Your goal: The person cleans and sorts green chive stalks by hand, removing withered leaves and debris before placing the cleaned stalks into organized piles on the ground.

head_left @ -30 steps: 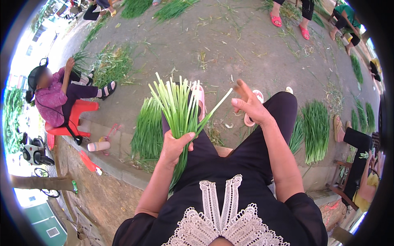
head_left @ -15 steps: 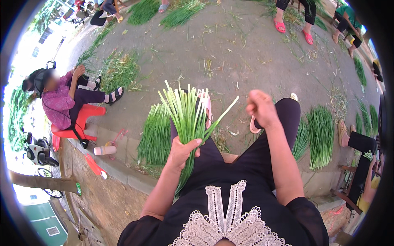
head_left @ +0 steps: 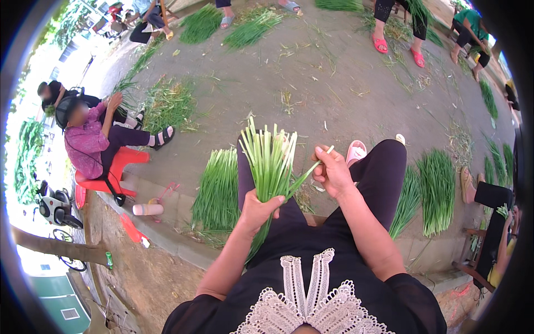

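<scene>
My left hand (head_left: 259,212) is wrapped round a thick bunch of chives (head_left: 271,161), its pale cut-looking stem ends fanned upward above my lap. The green leaves trail down past my wrist. Between thumb and fingers, my right hand (head_left: 335,172) pinches a single chive stalk (head_left: 303,178) that leans out from the bunch to the right. Its pale tip sticks out just past my fingers. The lower end of that stalk still runs into the bunch near my left thumb.
Beside my knees, chives lie in neat piles on the ground, one left (head_left: 216,186) and one right (head_left: 435,189). A pink bottle (head_left: 148,210) stands at the left kerb. Nearby, a person (head_left: 89,139) sits on a red stool (head_left: 129,158). Other seated people and trimmings (head_left: 167,103) lie farther off.
My right hand has come down and left, from beside the bunch to the leaning stalk, and now pinches it. My left hand keeps hold of the bunch. The view has shifted slightly.
</scene>
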`<state>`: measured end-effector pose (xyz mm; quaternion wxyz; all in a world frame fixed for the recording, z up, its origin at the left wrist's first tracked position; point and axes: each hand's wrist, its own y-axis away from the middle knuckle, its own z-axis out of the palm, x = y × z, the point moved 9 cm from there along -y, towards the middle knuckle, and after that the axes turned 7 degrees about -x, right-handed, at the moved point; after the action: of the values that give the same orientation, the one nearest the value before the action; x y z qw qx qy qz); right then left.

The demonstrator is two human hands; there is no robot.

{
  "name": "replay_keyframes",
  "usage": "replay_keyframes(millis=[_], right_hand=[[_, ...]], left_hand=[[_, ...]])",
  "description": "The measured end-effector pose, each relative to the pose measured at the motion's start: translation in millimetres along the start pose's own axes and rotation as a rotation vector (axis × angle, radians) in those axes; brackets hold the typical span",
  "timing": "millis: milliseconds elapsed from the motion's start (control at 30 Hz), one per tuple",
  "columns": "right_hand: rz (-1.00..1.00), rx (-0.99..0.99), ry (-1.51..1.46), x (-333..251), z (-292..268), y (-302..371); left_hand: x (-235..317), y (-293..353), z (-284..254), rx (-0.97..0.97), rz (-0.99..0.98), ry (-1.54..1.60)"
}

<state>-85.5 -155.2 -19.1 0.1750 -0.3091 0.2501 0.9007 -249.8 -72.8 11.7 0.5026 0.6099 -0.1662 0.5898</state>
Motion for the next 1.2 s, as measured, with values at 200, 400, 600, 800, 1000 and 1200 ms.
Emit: replay_keyframes(millis=[200, 400, 600, 800, 1000, 1200], right_hand=[[-0.09, 0.236, -0.084, -2, -85, 0], [-0.088, 0.242, 0.025, -3, -98, 6], [0.083, -0.222, 0.018, 25, -12, 29], [0.112, -0.134, -0.235, 22, -9, 38], [0.025, -0.034, -0.149, 4, -27, 51], [-0.318, 0.164, -0.25, -94, -57, 59]], left_hand=[[-1, 1, -4, -0.011, -0.006, -0.062], [2, 1, -6, -0.025, -0.004, 0.031], [6, 3, 5, -0.109, -0.035, -0.017], [3, 13, 22, -0.211, -0.026, -0.146], [0, 10, 21, -0.175, -0.058, -0.192], [-9, 5, -10, -0.09, -0.01, -0.064]])
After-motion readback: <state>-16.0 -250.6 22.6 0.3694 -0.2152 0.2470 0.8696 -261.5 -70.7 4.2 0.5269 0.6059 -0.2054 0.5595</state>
